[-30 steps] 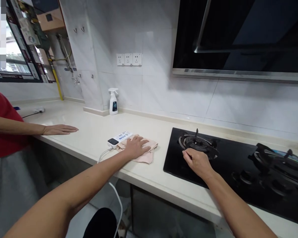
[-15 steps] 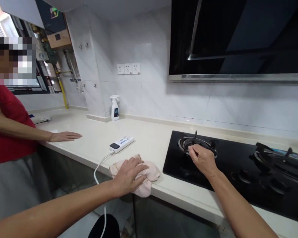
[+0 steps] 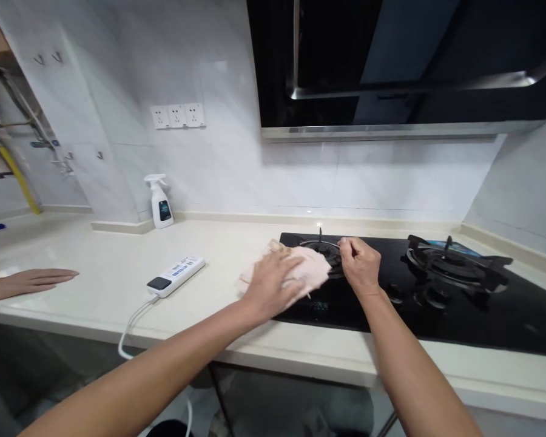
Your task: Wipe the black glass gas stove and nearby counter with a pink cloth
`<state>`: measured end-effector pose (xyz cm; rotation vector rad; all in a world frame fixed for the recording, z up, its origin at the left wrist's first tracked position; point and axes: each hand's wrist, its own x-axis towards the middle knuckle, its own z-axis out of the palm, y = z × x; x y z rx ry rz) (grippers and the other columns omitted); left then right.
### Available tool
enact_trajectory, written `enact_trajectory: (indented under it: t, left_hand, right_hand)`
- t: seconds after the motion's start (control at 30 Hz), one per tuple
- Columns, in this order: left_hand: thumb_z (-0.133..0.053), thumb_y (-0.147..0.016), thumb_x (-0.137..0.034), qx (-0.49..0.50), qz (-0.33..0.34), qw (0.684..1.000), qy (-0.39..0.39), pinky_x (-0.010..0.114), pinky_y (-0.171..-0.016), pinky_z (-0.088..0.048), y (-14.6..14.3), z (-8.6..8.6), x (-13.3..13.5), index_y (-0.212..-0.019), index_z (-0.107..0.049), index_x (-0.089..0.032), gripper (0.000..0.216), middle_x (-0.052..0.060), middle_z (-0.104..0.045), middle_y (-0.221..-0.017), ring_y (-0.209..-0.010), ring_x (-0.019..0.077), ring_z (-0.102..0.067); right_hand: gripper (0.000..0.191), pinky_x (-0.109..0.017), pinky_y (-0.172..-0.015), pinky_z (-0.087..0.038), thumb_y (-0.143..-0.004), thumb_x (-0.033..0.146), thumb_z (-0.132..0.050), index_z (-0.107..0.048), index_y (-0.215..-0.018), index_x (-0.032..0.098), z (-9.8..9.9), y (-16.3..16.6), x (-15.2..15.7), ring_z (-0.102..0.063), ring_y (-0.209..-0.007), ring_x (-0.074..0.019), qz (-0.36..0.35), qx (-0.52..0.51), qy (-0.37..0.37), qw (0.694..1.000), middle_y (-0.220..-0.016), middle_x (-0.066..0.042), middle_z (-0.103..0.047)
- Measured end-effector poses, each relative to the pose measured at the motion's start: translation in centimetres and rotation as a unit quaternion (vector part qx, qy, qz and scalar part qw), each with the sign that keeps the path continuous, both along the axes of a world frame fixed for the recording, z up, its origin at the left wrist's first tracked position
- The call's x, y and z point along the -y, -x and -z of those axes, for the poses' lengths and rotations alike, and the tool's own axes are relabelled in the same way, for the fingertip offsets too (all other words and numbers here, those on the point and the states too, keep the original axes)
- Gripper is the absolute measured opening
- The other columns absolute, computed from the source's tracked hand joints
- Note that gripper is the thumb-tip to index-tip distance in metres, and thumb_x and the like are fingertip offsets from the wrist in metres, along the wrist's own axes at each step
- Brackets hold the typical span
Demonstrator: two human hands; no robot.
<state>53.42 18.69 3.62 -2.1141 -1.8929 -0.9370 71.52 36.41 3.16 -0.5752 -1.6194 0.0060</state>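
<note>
A pale pink cloth (image 3: 312, 267) lies bunched under my left hand (image 3: 273, 282), over the left part of the black gas hob (image 3: 346, 312) and the counter edge beside it. My left fingers are bent over the cloth and press it down. My right hand (image 3: 361, 261) is closed in a pinch, thumb against curled forefinger, at the right side of the left burner (image 3: 325, 247). Whatever those fingers hold is hidden. Part of the burner's ring is covered by the cloth and my right hand.
A white device (image 3: 175, 277) with a dark screen and white cable lies on the counter (image 3: 209, 243). Behind it stands a white spray bottle (image 3: 160, 203). Another person's hand (image 3: 31, 282) rests flat at the left. The right burner (image 3: 455, 267) and range hood (image 3: 391, 130) are at the right.
My left hand has moved the cloth from the counter's front edge rightward onto the hob. My right hand has shifted to the burner's right side. The view has turned right.
</note>
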Motion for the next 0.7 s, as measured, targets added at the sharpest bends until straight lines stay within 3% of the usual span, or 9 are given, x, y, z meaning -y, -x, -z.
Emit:
enact_trajectory:
  t: [0.07,0.1,0.17,0.27,0.4,0.5,0.57,0.6,0.7]
  left_hand:
    - [-0.069,-0.088,-0.055,-0.070,0.022,0.986,0.148,0.070,-0.120,-0.027,-2.3,1.5,-1.9,-0.151,-0.051,-0.025,0.071,0.019,-0.035,-0.166,-0.153,0.0438,-0.030]
    - [-0.073,-0.085,-0.058,-0.091,0.021,0.978,0.184,0.073,-0.121,-0.021,-3.4,2.1,-2.5,-0.153,-0.048,-0.023,0.081,0.022,-0.030,-0.168,-0.155,0.0462,-0.024]
    - [-0.072,-0.083,-0.064,-0.107,0.020,0.972,0.210,0.075,-0.122,-0.014,-5.1,3.0,-3.2,-0.155,-0.044,-0.020,0.089,0.024,-0.028,-0.168,-0.157,0.0470,-0.020]
    - [-0.060,-0.089,-0.069,-0.095,0.025,0.975,0.199,0.072,-0.124,-0.015,-6.2,3.1,-3.2,-0.155,-0.044,-0.025,0.080,0.018,-0.033,-0.168,-0.157,0.0421,-0.022]
    - [-0.061,-0.091,-0.063,-0.049,0.063,0.984,0.157,0.062,-0.126,-0.019,-5.2,2.7,-1.4,-0.146,-0.055,-0.030,0.064,0.011,-0.043,-0.162,-0.154,0.0353,-0.028]
    - [-0.064,-0.093,-0.047,0.021,0.088,0.995,0.046,0.052,-0.120,-0.035,-3.9,2.9,1.3,-0.125,-0.069,-0.026,0.038,0.012,-0.063,-0.140,-0.139,0.0303,-0.049]
    - [-0.056,-0.097,-0.034,0.071,0.093,0.992,-0.038,0.045,-0.109,-0.046,-3.5,3.0,3.3,-0.100,-0.072,-0.023,0.020,0.011,-0.073,-0.111,-0.116,0.0257,-0.062]
    - [-0.052,-0.098,-0.029,0.088,0.095,0.989,-0.067,0.041,-0.101,-0.049,-3.7,3.1,4.3,-0.088,-0.070,-0.022,0.021,0.009,-0.073,-0.097,-0.103,0.0231,-0.065]
    - [-0.052,-0.096,-0.021,0.077,0.165,0.979,-0.087,0.032,-0.080,-0.049,-5.6,3.9,6.8,-0.077,-0.063,-0.021,0.022,0.003,-0.066,-0.075,-0.076,0.0162,-0.061]
  right_hand:
    - [0.042,-0.026,-0.064,-0.039,-0.102,0.038,-0.045,-0.063,-0.068,0.020,0.0,0.0,-0.1,-0.056,-0.060,-0.0132,0.004,-0.007,0.012,1.000,-0.068,-0.003,-0.066]
    - [0.042,-0.026,-0.065,-0.039,-0.102,0.039,-0.045,-0.063,-0.068,0.020,-0.1,0.0,-0.1,-0.055,-0.060,-0.0132,0.002,-0.002,0.023,1.000,-0.068,-0.003,-0.066]
    - [0.043,-0.026,-0.065,-0.039,-0.102,0.040,-0.044,-0.062,-0.067,0.021,0.0,0.2,0.0,-0.054,-0.061,-0.0132,-0.018,0.034,0.046,0.998,-0.067,-0.002,-0.065]
    - [0.041,-0.027,-0.068,-0.039,-0.101,0.042,-0.045,-0.064,-0.071,0.021,0.3,0.7,0.3,-0.057,-0.066,-0.0143,-0.085,0.124,0.085,0.985,-0.071,-0.002,-0.066]
    - [0.033,-0.029,-0.080,-0.046,-0.100,0.047,-0.049,-0.072,-0.094,0.024,1.1,1.4,1.0,-0.065,-0.085,-0.0174,-0.198,0.258,0.170,0.930,-0.094,-0.002,-0.074]
    - [0.043,-0.035,-0.098,-0.046,-0.101,0.052,-0.047,-0.070,-0.123,0.023,1.8,1.9,1.8,-0.064,-0.112,-0.0217,-0.267,0.350,0.203,0.875,-0.125,-0.007,-0.071]
    - [0.052,-0.041,-0.109,-0.041,-0.102,0.057,-0.046,-0.065,-0.137,0.023,1.9,2.3,2.6,-0.057,-0.128,-0.0266,-0.252,0.421,0.206,0.847,-0.140,-0.009,-0.065]
    - [0.056,-0.045,-0.111,-0.038,-0.102,0.058,-0.046,-0.063,-0.141,0.023,1.9,2.6,3.1,-0.054,-0.132,-0.0293,-0.226,0.456,0.202,0.836,-0.144,-0.010,-0.062]
    - [0.061,-0.052,-0.111,-0.033,-0.103,0.061,-0.045,-0.053,-0.153,0.028,1.3,3.6,5.0,-0.051,-0.132,-0.0355,-0.145,0.529,0.161,0.820,-0.148,-0.012,-0.058]
